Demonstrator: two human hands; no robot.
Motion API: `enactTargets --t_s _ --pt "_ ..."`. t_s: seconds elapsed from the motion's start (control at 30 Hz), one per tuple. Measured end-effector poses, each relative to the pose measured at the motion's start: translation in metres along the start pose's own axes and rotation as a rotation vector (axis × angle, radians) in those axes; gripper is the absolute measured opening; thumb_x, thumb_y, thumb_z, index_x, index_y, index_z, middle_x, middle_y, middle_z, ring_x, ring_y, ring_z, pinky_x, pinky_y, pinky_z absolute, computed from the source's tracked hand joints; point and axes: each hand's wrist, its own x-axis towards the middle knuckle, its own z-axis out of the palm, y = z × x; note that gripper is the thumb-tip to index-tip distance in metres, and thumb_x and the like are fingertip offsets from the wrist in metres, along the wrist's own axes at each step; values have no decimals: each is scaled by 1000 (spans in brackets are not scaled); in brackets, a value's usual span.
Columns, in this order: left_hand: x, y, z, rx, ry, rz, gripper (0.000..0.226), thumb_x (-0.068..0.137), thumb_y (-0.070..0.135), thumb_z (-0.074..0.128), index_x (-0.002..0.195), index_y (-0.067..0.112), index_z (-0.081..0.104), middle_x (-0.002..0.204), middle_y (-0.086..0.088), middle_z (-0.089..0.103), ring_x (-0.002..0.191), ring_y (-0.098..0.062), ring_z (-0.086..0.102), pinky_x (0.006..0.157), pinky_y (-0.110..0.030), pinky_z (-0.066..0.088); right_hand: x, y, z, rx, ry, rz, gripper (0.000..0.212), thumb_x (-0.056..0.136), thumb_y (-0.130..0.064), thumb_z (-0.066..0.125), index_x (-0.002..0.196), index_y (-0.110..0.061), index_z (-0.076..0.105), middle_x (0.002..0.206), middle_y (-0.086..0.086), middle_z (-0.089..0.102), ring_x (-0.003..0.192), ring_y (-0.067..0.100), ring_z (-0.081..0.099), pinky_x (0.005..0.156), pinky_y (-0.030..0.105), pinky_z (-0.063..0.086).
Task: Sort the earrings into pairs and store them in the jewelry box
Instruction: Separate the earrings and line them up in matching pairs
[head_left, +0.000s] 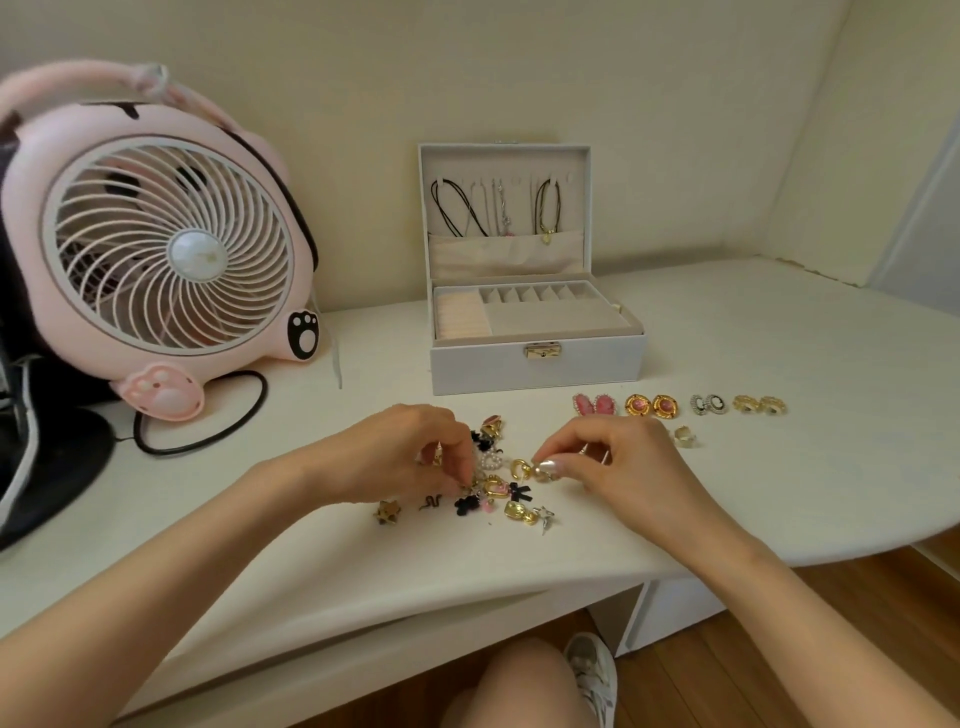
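Observation:
A heap of mixed earrings (493, 488) lies on the white desk (727, 493) between my hands. My left hand (400, 452) has its fingers curled down into the heap's left side and pinches a small piece there. My right hand (608, 462) pinches a silver pearl-like earring (545, 467) at the heap's right edge. The open white jewelry box (535, 358) stands behind the heap with its tray compartments bare. To its right, sorted pairs sit in a row: pink (595, 404), gold-and-pink round (651, 406), black-and-silver oval (709, 404), gold hoops (759, 405). A single silver earring (684, 435) lies below them.
A pink desk fan (156, 249) with a black cable (208, 436) stands at the left. Necklaces (498, 208) hang inside the box lid. The desk's curved front edge runs just below my wrists. A wall corner closes the right rear.

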Motion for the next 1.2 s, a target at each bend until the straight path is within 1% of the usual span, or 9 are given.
enactTargets --t_s 0.1,0.27,0.47,0.6,0.77,0.9,1.0,1.1,1.2 --pt "4 -3 6 58 8 11 14 83 26 66 94 33 61 89 11 55 81 -2 47 76 -23 44 -1 -1 -1 -22 2 -4 9 80 -18 71 80 -26 75 78 -13 70 72 8 57 69 10 40" --pt "7 -8 9 109 20 -29 15 82 32 66 96 33 59 93 11 53 86 -3 45 80 -28 44 -2 -1 -4 -17 0 -6 11 80 -17 71 78 -27 74 79 -8 71 67 2 54 76 8 33" --pt "8 -9 9 115 28 -48 18 82 30 67 85 37 50 93 13 51 85 -2 44 77 -25 43 -4 -3 -4 -9 8 -3 13 81 -16 71 78 -29 73 82 -7 71 71 -10 51 99 35 38" --pt "8 -9 7 99 49 -58 14 81 30 68 86 31 55 93 11 52 82 -1 44 75 -24 42 -5 -2 -5 -11 0 -14 18 81 -17 70 77 -34 71 82 -9 71 75 -8 45 92 21 32" --pt "8 -6 1 43 86 -57 14 83 27 66 82 32 54 85 20 53 78 -2 47 67 -14 38 -6 -4 -8 -36 -1 -8 13 81 -18 70 80 -30 72 79 -7 71 70 0 55 81 12 33" --pt "7 -5 -1 -51 137 -70 15 83 21 68 83 30 55 82 21 57 77 2 52 63 -10 38 -6 -5 -6 -26 -4 5 20 82 -16 69 77 -36 69 83 -7 70 75 -11 44 105 39 35" --pt "8 -6 0 -81 155 -81 15 80 21 70 82 28 56 82 17 59 77 2 53 61 -10 38 -6 -7 -6 -33 -12 6 20 82 -17 69 77 -36 68 83 -5 70 77 -13 43 108 46 32" --pt "10 -8 0 -116 182 -68 20 81 18 70 78 30 54 93 12 63 78 1 55 62 -9 39 -7 -8 -7 -29 -12 -10 14 83 -16 68 80 -29 71 81 3 71 72 -13 52 106 38 34" --pt "10 -8 -1 -161 198 -64 16 80 20 70 79 27 56 94 11 63 77 1 55 63 -12 42 -7 -7 -9 -38 -9 -23 11 82 -16 69 81 -26 73 79 -3 71 70 1 55 88 15 34"
